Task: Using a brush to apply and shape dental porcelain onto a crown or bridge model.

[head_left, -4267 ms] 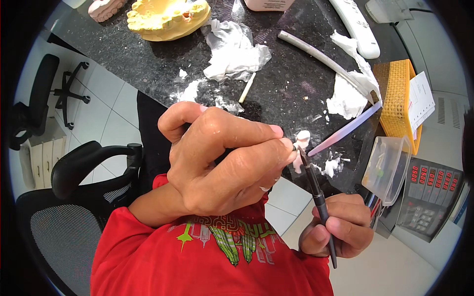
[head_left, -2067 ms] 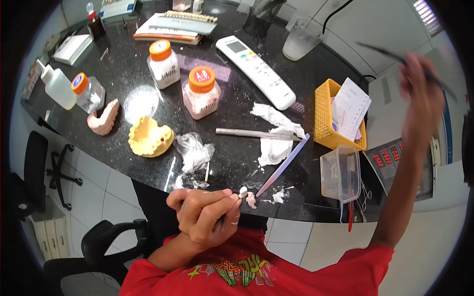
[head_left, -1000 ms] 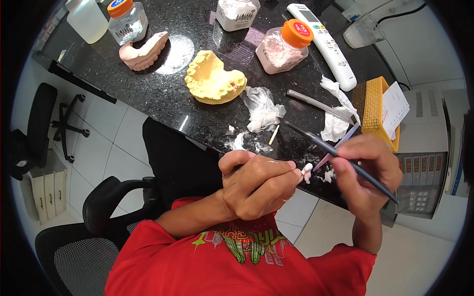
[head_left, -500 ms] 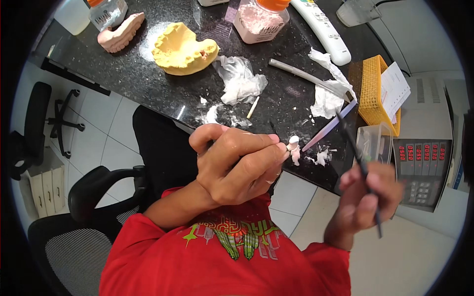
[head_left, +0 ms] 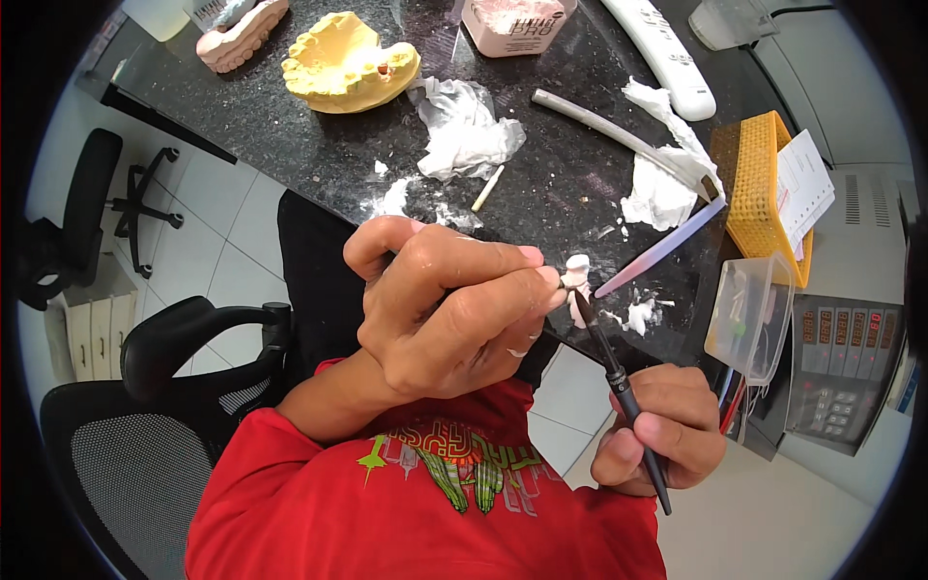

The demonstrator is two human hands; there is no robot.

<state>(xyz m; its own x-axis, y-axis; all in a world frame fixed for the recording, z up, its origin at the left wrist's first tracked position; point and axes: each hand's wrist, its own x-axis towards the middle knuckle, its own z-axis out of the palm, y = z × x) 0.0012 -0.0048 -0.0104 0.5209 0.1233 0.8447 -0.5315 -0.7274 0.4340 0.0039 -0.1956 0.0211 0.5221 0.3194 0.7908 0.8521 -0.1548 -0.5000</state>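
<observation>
Our left hand (head_left: 440, 314) seems to pinch a small white piece (head_left: 577, 262), which shows just past its fingertips. Our right hand (head_left: 669, 430), lower and to the right, pinches a black brush (head_left: 625, 391), its tip just beside the piece. Too loose a pinch or too firm a brush stroke could tip the piece onto the counter (head_left: 561, 184). A stray stroke could nudge the purple stick (head_left: 662, 246), right of our left fingertips, or smear the pink lump (head_left: 578, 313) near them.

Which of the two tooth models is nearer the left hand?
The yellow tooth model, up from the left hand in the picture; the pink tooth model lies farther off, upper left.
</observation>
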